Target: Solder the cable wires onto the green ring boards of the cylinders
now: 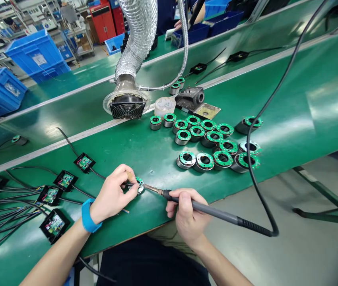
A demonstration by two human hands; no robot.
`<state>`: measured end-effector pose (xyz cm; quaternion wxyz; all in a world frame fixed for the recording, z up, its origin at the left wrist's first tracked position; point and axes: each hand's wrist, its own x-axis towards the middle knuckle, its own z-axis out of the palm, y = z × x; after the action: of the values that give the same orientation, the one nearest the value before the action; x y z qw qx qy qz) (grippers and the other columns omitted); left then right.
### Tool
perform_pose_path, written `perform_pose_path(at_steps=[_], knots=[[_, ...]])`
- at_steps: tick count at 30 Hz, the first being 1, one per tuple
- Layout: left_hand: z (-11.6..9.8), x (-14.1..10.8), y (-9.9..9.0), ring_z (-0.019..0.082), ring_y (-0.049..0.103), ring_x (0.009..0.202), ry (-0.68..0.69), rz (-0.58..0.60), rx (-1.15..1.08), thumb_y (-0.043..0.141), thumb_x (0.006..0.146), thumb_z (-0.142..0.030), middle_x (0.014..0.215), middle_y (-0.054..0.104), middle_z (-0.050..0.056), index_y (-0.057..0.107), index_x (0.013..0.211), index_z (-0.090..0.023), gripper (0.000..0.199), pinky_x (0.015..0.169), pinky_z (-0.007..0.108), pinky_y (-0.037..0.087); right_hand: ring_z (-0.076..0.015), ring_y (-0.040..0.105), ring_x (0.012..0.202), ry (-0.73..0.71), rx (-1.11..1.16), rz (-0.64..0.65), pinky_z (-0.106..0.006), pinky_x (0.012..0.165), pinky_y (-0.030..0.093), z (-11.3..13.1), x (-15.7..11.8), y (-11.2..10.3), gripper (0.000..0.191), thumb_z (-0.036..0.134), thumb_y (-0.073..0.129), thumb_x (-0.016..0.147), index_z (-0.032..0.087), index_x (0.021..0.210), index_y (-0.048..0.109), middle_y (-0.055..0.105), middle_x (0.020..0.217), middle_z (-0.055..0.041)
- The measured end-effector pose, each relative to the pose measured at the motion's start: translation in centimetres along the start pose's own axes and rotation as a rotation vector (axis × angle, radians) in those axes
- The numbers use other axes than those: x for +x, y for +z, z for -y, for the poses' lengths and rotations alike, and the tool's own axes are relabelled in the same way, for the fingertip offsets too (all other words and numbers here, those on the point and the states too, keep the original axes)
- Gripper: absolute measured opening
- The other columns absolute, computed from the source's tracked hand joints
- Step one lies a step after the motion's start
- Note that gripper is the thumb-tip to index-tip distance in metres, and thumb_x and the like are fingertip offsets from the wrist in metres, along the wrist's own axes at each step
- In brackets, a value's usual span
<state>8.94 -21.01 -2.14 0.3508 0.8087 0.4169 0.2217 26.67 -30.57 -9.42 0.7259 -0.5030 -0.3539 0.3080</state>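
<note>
My right hand (pixel 187 214) grips a soldering iron (pixel 216 212) like a pen, its tip pointing left and meeting a round motor part with a green circuit board (pixel 140 186). My left hand (pixel 113 194), with a blue wristband (pixel 90 216), pinches a black cable (pixel 98 173) close to that board. The cable comes from a small black box with a circuit board (pixel 84 162) on the left. My fingers partly cover the round part and hide the exact joint. Bare coloured wire ends (pixel 125 211) stick out below my left hand.
Several round motor parts (pixel 204 162) with green boards stand to the right. Behind them are a soldering iron stand (pixel 190 98), a tape roll (pixel 165 106) and a fume extractor (pixel 127 107). Several boxed circuit boards (pixel 55 225) with cables lie left. The iron's cord (pixel 260 115) arcs up right.
</note>
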Motion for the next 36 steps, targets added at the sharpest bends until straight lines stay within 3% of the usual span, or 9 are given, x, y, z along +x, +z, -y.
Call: perform_pose_path(at_steps=[7, 14, 20, 26, 36], knots=[[0.0, 0.4, -0.2, 0.015, 0.058, 0.081, -0.013, 0.016, -0.021, 0.064, 0.091, -0.015, 0.093, 0.060, 0.003, 0.063, 0.079, -0.018, 0.012, 0.073, 0.028, 0.046, -0.0087, 0.052, 0.032, 0.045, -0.028, 0.015, -0.017, 0.033, 0.042, 0.2, 0.7, 0.1, 0.033, 0.037, 0.055, 0.105, 0.019, 0.083, 0.070, 0.059, 0.049, 0.0055], [0.2, 0.2, -0.3, 0.015, 0.059, 0.082, 0.016, 0.011, -0.019, 0.066, 0.091, -0.016, 0.093, 0.061, 0.005, 0.068, 0.081, -0.018, 0.011, 0.074, 0.028, 0.047, -0.0089, 0.048, 0.027, 0.092, 0.008, -0.027, -0.016, 0.028, 0.038, 0.8, 1.4, 0.5, 0.038, 0.043, 0.055, 0.104, 0.018, 0.078, 0.067, 0.056, 0.043, 0.0066], [0.3, 0.2, -0.4, 0.015, 0.060, 0.082, 0.027, 0.020, -0.019, 0.066, 0.092, -0.015, 0.095, 0.062, 0.005, 0.069, 0.082, -0.018, 0.011, 0.074, 0.028, 0.048, -0.0085, 0.047, 0.027, 0.096, 0.079, -0.136, -0.016, 0.028, 0.036, 0.7, 1.3, 0.5, 0.037, 0.042, 0.058, 0.103, 0.018, 0.077, 0.067, 0.055, 0.043, 0.0071], [0.2, 0.4, -0.4, 0.014, 0.059, 0.082, 0.017, 0.022, -0.014, 0.066, 0.091, -0.014, 0.094, 0.061, 0.004, 0.069, 0.081, -0.018, 0.011, 0.074, 0.028, 0.047, -0.0079, 0.047, 0.028, 0.089, 0.104, -0.144, -0.015, 0.029, 0.036, 0.5, 1.2, 0.5, 0.036, 0.040, 0.059, 0.103, 0.017, 0.077, 0.068, 0.055, 0.043, 0.0066], [-0.5, 0.7, 0.4, 0.009, 0.052, 0.065, -0.198, -0.058, -0.105, 0.069, 0.082, -0.018, 0.093, 0.064, 0.003, 0.065, 0.066, -0.016, 0.016, 0.060, 0.024, 0.041, -0.0070, 0.050, 0.030, 0.097, 0.088, -0.027, -0.014, 0.031, 0.040, 1.0, 1.5, 0.7, 0.034, 0.039, 0.058, 0.104, 0.018, 0.081, 0.069, 0.059, 0.046, 0.0063]])
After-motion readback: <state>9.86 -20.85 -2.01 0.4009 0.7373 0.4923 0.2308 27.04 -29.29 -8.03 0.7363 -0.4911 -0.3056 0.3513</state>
